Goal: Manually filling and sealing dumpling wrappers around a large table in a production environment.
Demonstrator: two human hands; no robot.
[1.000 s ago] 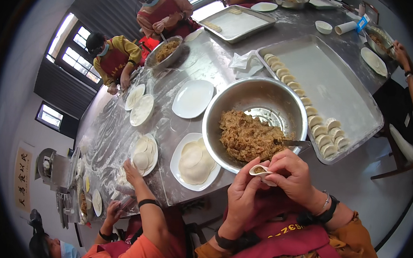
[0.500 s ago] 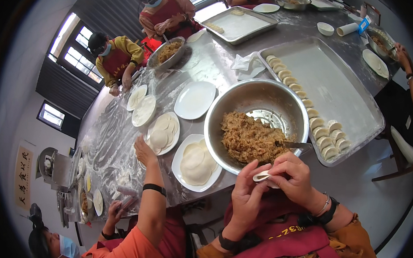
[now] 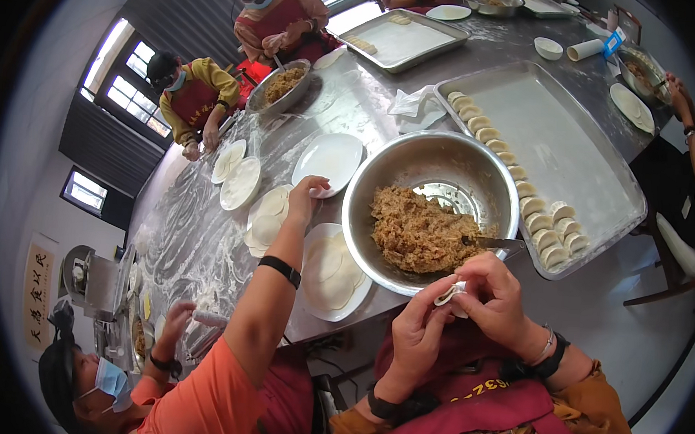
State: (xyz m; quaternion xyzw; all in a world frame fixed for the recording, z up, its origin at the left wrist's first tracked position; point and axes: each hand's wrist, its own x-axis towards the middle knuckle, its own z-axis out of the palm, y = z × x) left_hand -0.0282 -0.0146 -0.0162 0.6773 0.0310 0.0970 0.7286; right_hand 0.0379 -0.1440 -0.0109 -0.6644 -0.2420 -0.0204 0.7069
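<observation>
Between my two hands is a small white dumpling (image 3: 449,294), its wrapper folded over and partly hidden by fingers. My left hand (image 3: 418,331) pinches its left side. The fingers of my right hand (image 3: 497,303) press along its other edge. Just beyond them stands a large steel bowl (image 3: 353,209) of brown minced filling (image 3: 421,233), with a dark utensil handle (image 3: 494,243) leaning on its right side. To the left of the bowl, a white plate (image 3: 341,307) carries round dough wrappers (image 3: 333,275).
Rows of finished dumplings (image 3: 530,204) line the left side of a metal tray (image 3: 586,167) at right. A co-worker's hand (image 3: 305,195) reaches to an empty white plate (image 3: 331,159). Floury table (image 3: 198,209) and more wrapper plates lie left; other people work at the far side.
My fingers have drawn closer around the dumpling, and its edges look more pressed together. The co-worker at left has stretched an arm forward and right, from the wrapper plate to the empty plate.
</observation>
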